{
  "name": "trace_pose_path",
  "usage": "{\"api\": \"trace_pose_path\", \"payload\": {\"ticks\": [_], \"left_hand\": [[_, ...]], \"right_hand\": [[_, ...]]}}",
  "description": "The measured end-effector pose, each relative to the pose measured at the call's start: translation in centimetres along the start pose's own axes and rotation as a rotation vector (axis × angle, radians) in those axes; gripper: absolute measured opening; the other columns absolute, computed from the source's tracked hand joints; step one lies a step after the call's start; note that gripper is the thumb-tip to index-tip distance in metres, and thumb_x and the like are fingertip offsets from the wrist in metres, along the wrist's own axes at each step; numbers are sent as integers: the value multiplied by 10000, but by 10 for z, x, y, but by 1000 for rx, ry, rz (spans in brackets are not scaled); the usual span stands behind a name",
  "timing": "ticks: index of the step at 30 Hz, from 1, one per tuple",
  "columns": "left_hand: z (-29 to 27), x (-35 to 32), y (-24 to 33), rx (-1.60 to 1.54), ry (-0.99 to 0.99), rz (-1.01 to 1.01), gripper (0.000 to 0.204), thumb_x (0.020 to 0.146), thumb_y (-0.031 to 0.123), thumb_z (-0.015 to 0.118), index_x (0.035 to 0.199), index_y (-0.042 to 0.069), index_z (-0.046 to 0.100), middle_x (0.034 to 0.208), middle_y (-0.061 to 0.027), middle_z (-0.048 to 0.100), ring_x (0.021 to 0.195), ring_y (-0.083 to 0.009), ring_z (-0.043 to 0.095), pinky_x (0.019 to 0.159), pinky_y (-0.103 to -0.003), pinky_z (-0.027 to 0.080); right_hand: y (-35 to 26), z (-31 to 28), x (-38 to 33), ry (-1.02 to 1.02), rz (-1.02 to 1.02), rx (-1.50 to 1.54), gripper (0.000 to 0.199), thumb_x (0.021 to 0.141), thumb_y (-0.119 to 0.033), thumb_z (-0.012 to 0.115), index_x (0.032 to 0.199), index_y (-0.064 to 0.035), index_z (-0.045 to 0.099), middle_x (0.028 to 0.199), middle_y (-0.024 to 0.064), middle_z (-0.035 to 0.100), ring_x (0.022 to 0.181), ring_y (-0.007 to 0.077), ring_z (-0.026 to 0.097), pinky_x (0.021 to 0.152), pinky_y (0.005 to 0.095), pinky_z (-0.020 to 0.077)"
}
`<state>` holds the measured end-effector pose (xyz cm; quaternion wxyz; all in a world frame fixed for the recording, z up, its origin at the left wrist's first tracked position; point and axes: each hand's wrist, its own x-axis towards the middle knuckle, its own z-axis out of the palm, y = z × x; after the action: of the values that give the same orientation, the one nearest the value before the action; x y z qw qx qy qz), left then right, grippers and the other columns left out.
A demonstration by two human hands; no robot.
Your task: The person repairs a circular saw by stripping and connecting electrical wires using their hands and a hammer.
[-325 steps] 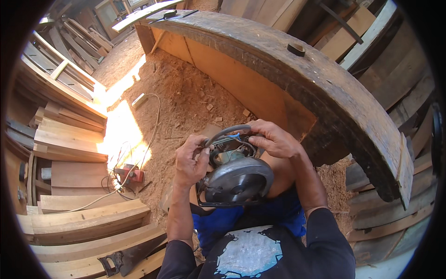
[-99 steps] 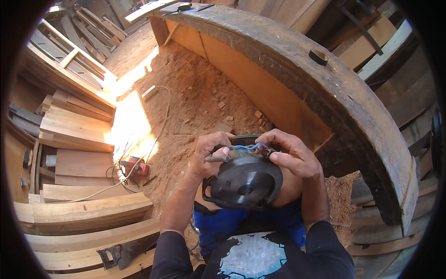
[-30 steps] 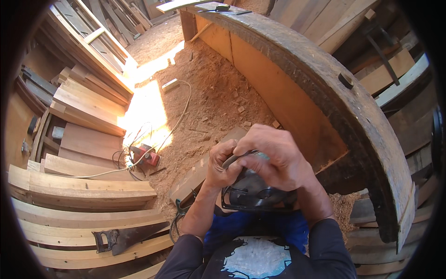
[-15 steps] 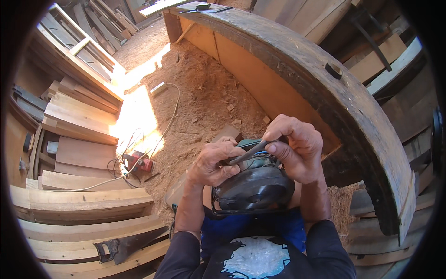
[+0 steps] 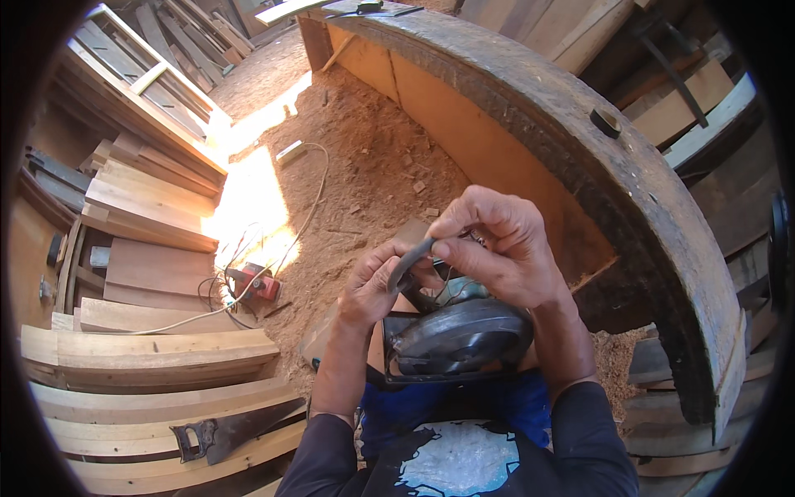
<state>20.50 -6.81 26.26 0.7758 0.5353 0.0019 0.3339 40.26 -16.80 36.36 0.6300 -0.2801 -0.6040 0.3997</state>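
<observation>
Lower centre, left hand [image 5: 374,284] and right hand [image 5: 500,247], fingers pinching that bent grey tube [image 5: 405,267] by the saw [image 5: 460,338]! Work looks unfinished; any join's hidden.

Workbench [image 5: 538,87]: long, worn top, dark edge; appears curved in this view. A dark ring [image 5: 605,123] rests on the top. Floor [image 5: 364,153]: covered with sawdust and small wood offcuts. A white power strip [image 5: 291,152] lies on the floor, with a pale cord [image 5: 318,197] attached. A red power tool [image 5: 262,284] sits near the stacked boards [image 5: 157,346] at left. Handsaw [image 5: 240,431]: flat on the boards, lower left, handle toward the left.
</observation>
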Motion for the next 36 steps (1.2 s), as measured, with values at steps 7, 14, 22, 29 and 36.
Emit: {"api": "trace_pose_path", "payload": {"ticks": [7,14,22,29,36], "left_hand": [[-3,-5,-5,-63,-39,70,420,1044,314,534,1182,-69,636,1046,-149,692,808,-242,710,779,-338,584],[16,-1,3,218,-22,151,466,1050,419,550,1039,-38,638,871,-52,574,659,-109,538,625,-244,436],[17,1,0,318,3,211,475,1068,466,530,988,7,626,762,-10,525,657,-88,486,739,-268,433],[17,9,-2,294,-28,228,421,1099,401,461,1005,31,639,679,-23,583,720,-135,510,1053,-402,345],[9,7,-1,266,-59,199,389,1096,362,489,1059,12,653,759,-60,663,768,-161,568,1074,-410,333]], "right_hand": [[5,-23,1,140,-8,-509,87,922,-9,735,889,25,662,795,86,703,778,108,666,700,294,538],[-1,-38,-17,53,131,-444,99,948,-36,697,863,-7,656,774,88,696,759,100,658,676,303,529],[-9,-49,-14,-181,227,-557,144,966,-28,666,1090,22,719,973,98,741,881,154,699,782,310,547],[-7,-61,-22,-116,-25,-741,165,908,-15,716,1065,-28,769,915,87,713,873,206,683,777,348,537],[-7,-66,-27,-127,130,-655,160,878,-33,751,1035,-43,779,905,108,711,847,252,699,731,366,538]]}}
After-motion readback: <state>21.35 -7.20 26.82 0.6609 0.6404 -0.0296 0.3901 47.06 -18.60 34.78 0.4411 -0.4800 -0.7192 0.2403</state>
